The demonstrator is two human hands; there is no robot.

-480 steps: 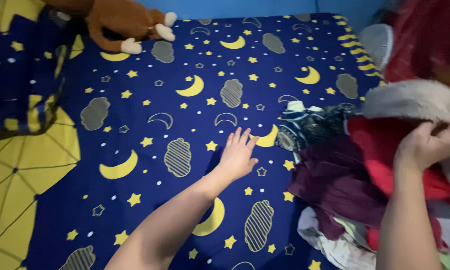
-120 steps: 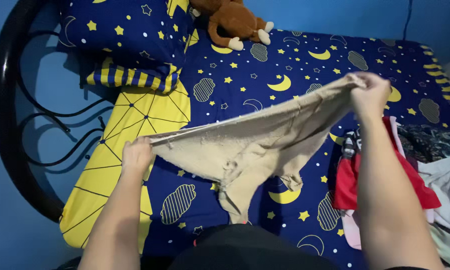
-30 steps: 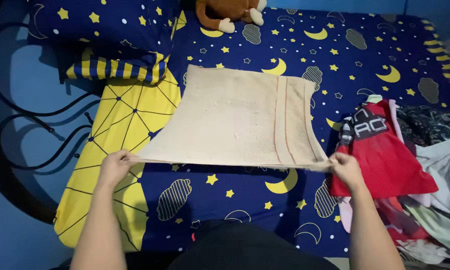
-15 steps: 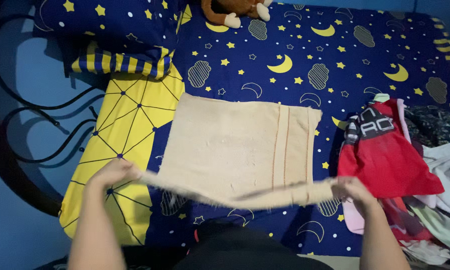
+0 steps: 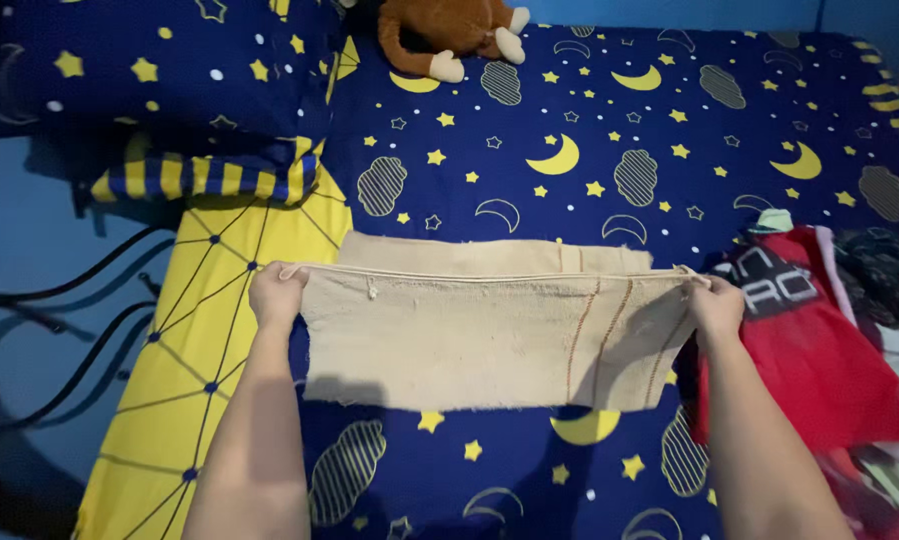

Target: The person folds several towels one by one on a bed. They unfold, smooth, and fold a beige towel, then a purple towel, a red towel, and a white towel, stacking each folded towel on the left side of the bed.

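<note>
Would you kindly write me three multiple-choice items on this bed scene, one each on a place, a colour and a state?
1. Where does the brown plush toy lie?
A. at the far edge of the bed
B. on the red garment
C. under the towel

2. What colour is the towel?
A. green
B. beige
C. white

3. How is the towel held?
A. crumpled in one hand
B. lying untouched
C. folded over, a corner in each hand

Answers: 1 A, it lies at the top of the view beside the pillow. 2 B, beige with thin stripes. 3 C, the left hand and right hand each pinch a corner.
</note>
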